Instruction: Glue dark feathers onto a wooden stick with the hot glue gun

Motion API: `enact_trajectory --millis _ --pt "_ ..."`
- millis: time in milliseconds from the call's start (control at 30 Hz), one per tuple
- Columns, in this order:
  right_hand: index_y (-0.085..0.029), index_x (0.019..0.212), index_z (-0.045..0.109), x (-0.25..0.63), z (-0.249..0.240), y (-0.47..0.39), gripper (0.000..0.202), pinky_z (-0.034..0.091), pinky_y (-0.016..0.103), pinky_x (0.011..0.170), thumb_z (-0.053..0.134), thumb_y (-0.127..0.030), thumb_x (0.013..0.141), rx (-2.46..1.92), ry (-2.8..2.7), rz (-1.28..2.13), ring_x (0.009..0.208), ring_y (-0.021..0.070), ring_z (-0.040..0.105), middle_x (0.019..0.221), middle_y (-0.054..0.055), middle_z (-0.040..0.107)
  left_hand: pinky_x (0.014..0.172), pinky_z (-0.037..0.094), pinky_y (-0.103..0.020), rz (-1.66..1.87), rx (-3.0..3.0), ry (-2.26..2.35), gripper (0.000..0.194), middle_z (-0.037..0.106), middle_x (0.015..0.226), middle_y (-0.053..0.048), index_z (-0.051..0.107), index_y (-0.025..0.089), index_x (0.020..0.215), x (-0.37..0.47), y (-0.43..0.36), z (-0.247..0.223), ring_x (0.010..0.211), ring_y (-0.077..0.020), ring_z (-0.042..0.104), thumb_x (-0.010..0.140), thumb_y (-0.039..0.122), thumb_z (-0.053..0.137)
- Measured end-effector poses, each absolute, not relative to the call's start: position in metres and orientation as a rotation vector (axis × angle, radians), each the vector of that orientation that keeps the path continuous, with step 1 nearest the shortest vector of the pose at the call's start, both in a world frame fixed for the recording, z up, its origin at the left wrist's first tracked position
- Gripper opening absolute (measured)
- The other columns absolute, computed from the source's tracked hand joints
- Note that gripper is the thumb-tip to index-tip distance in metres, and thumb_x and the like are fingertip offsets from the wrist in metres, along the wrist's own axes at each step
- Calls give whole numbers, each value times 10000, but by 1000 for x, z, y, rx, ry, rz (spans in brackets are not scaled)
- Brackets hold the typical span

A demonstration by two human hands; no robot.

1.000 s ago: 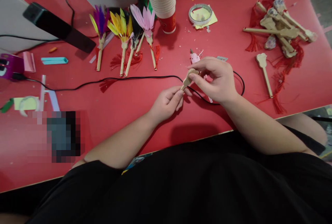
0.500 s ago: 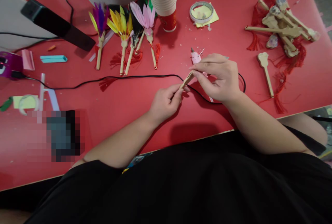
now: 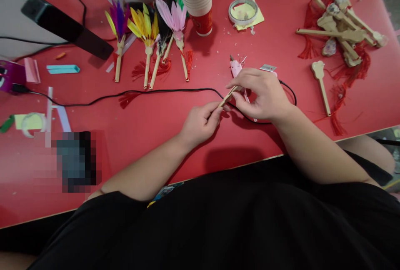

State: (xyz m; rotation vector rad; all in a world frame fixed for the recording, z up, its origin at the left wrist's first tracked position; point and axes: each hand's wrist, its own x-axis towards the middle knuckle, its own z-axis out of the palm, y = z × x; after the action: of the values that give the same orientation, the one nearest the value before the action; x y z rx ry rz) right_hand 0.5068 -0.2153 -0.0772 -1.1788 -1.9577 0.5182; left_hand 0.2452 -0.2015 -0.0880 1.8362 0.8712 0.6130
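Observation:
A small pale wooden handle [image 3: 227,98] slants between my two hands above the red table. My left hand [image 3: 202,121] is closed, pinching its lower end between thumb and fingers. Bent over its upper end is my right hand [image 3: 261,93], closed with the fingertips on the wood. That hand hides part of the handle. Under and behind my right hand lies a pink glue gun [image 3: 236,68], its nozzle pointing away and its body mostly covered. A small metal-coloured plate [image 3: 268,68] shows just beyond the knuckles.
Feather-topped handles [image 3: 147,49] lie at the back, beside stacked paper cups [image 3: 196,1]. A tape roll [image 3: 229,13] rests on yellow paper. Wooden handles with red tassels [image 3: 343,34] are piled right; one handle [image 3: 319,80] lies apart. A black cable [image 3: 162,91] crosses the table.
My right hand has shifted slightly and its fingers now reach further over the upper end of the handle. More of the metal-coloured plate shows behind it. My left hand keeps its grip.

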Motion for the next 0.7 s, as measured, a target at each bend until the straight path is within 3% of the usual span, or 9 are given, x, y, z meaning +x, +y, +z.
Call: enact_trajectory --millis 200,467,700 --pt "-255 1057 704 509 -73 -219 35 432 384 732 702 -290 1053 -1481 -2086 482 761 258 674 849 47 759 721 485 -301 601 1870 893 417 624 605 28 917 216 1140 246 -203 -88 608 -190 641 1248 470 605" --pt "-258 1056 692 512 -78 -217 93 472 388 762 660 -320 1118 -1466 -2077 494 761 280 709 777 45 726 744 518 -301 589 1953 934 419 767 714 -25 928 204 1217 245 -205 -88 704 -207 755 1256 460 598" --pt "-238 1114 735 508 -57 -216 187 460 409 775 551 -269 1105 -1624 -2211 576 812 318 729 856 88 774 805 591 -297 513 2016 960 490 872 846 -58 920 201 1316 243 -205 -88 849 -216 870 1286 505 537"
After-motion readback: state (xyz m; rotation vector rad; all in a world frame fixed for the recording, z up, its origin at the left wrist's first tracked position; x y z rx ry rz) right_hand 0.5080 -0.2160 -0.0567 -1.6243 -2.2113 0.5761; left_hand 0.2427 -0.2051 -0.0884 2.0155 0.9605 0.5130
